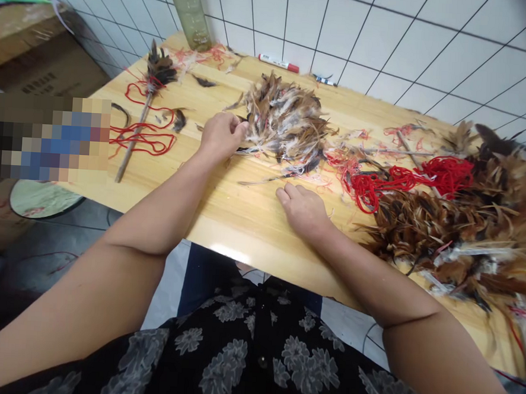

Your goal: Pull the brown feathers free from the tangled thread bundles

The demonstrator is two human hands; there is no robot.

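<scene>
My left hand [222, 136] is at the left edge of a heap of loose brown and white feathers [285, 118], with thumb and fingers curled together. Whatever is between those fingers is too small to make out. Lower and to the right, my right hand [304, 208] rests low over the table, its fingers folded in; their grip is hidden from above. Between the hands lies a thin dark feather [264, 180]. Over to the left, a wooden stick [135, 136] has dark feathers [160, 69] bound at its top, and red string [159, 146] loops across it.
Tangled red string [446, 175] and a large mass of brown feathers [422, 224] cover the right side of the wooden table [226, 218]. A red marker [279, 63] and a blue marker [325, 80] lie by the tiled wall. Cardboard boxes [44, 59] stand left.
</scene>
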